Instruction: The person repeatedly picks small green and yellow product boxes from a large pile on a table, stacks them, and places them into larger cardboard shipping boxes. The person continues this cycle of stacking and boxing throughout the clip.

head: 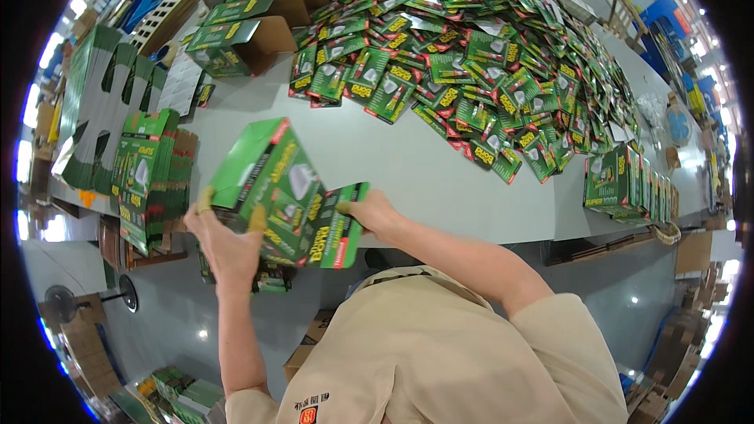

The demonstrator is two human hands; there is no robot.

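Note:
A green printed cardboard display box [288, 188] is held tilted above the near edge of the table, left of my body. My left hand [227, 235] grips its left end, with yellow coverings on some fingertips. The fingers of my right hand [371, 212] pinch the green end flap [339, 227], which stands out from the box's right side. Beyond the box lies a large heap of carded glue tubes [436, 59] in green blister packs. Whatever is inside the box is hidden from view.
Several open green boxes [227, 47] stand in a row at the back left. Flattened green cartons [141, 182] are stacked at the left edge, near taller folded sheets [94, 106]. More green packs or boxes [624, 182] stand in a row at the right.

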